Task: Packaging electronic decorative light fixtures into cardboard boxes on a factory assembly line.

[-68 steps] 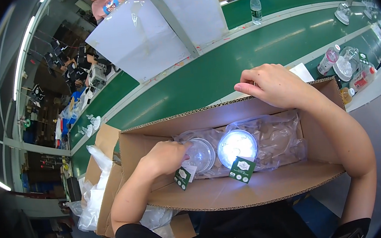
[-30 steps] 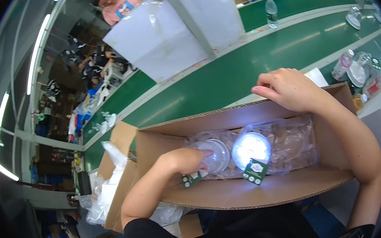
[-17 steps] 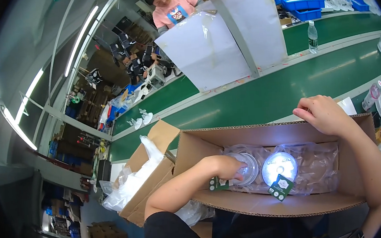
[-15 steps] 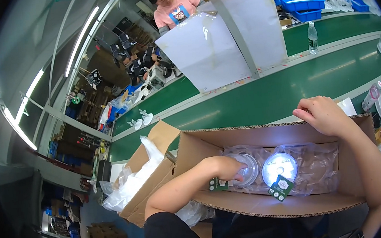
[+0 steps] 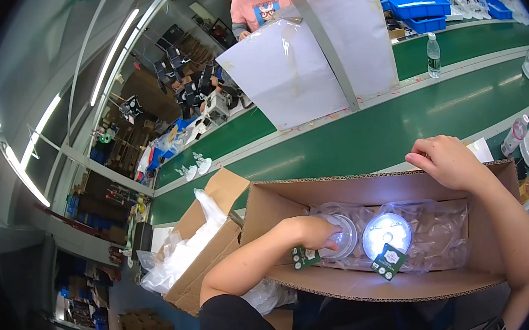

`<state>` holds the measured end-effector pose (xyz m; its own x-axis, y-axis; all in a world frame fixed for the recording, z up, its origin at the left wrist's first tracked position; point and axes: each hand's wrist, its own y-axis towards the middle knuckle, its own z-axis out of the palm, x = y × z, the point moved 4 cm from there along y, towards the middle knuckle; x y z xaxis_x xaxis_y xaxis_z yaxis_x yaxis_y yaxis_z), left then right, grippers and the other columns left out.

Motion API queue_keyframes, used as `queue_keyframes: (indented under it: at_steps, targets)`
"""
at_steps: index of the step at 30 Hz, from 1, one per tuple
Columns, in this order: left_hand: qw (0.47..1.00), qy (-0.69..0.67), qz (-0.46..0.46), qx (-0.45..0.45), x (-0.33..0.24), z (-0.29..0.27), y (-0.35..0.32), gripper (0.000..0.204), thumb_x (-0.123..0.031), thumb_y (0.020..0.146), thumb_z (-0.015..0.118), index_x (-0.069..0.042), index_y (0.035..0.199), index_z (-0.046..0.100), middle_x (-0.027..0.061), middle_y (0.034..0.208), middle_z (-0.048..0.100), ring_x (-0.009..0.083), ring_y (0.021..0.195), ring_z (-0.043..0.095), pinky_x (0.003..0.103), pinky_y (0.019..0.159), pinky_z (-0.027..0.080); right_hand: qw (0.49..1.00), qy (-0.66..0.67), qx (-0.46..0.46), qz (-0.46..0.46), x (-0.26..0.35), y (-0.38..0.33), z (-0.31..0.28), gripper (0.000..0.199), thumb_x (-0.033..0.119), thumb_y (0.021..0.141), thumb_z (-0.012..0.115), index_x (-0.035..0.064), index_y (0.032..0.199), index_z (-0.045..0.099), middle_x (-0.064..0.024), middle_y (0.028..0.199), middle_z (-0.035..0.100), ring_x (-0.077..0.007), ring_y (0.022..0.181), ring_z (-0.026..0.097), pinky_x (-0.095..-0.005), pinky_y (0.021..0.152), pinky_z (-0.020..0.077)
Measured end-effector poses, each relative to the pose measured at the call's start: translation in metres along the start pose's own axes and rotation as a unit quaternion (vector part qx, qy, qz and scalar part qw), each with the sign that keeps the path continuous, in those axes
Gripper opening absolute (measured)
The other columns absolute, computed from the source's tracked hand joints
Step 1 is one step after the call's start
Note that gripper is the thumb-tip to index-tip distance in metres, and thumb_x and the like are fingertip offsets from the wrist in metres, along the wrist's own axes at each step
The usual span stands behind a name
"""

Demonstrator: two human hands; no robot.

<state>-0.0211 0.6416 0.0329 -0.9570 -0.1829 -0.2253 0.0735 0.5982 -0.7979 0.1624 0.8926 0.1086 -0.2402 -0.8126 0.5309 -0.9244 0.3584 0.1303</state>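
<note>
Compared with the earlier views, the camera has swung toward the left of the room, so more of the side box and the shelving shows, while the hands keep their places in the carton; the work therefore looks to be in the same placing step, not a new one. At the far left, an open side box (image 5: 205, 242) holds crumpled clear plastic bags (image 5: 187, 250). Next to it stands the main cardboard carton (image 5: 280, 195), open at the top. The left hand (image 5: 311, 233) reaches down into the carton, its fingers curled over a round clear disc-shaped unit (image 5: 344, 244) wrapped in film, with a small green tag (image 5: 304, 257) just beside it; the grip is closed on the unit. A second round unit (image 5: 387, 235) lies touching it to the right, its flat face turned up toward the camera, with its own green tag (image 5: 388, 261) below. Both units are round, so no long axis is evident; they lie flat, side by side along the carton's length. The right hand (image 5: 450, 161) rests over the carton's far wall, fingers bent on the rim, holding nothing else.
</note>
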Motion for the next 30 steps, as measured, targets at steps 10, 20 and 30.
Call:
queue_keyframes:
  at_steps: [10, 20, 30]
  targets:
    - [1.000, -0.006, -0.002, -0.007, -0.0009, -0.0052, -0.0051, 0.069, -0.051, 0.103, 0.060, -0.008, 0.156, 0.047, 0.0291, 0.126, 0.069, 0.0472, 0.115, 0.066, 0.053, 0.100, 0.052, 1.000, -0.002, 0.010, 0.014, 0.0022, 0.0012, -0.0012, 0.038, 0.035, 0.103, 0.061, 0.0007, 0.094, 0.073, -0.0184, 0.083, 0.073, -0.0376, 0.081, 0.070, -0.0464, 0.076, 0.0537]
    - [1.000, -0.021, -0.015, -0.013, -0.0041, -0.0084, -0.0062, 0.069, -0.049, 0.099, 0.067, -0.004, 0.150, 0.053, 0.0294, 0.133, 0.066, 0.0453, 0.123, 0.063, 0.051, 0.104, 0.050, 1.000, -0.011, 0.017, 0.011, 0.0014, 0.0019, -0.0007, 0.046, 0.042, 0.105, 0.058, 0.0003, 0.094, 0.073, -0.0196, 0.086, 0.074, -0.0391, 0.084, 0.071, -0.0485, 0.080, 0.0551]
    - [0.999, -0.022, 0.015, -0.041, 0.0001, -0.0011, -0.0003, 0.067, -0.048, 0.099, 0.067, -0.004, 0.148, 0.054, 0.0293, 0.130, 0.068, 0.0461, 0.120, 0.065, 0.051, 0.102, 0.051, 1.000, -0.012, 0.013, 0.002, -0.0017, -0.0011, -0.0005, 0.046, 0.043, 0.105, 0.058, 0.0014, 0.095, 0.073, -0.0188, 0.086, 0.075, -0.0388, 0.084, 0.071, -0.0481, 0.079, 0.0556]
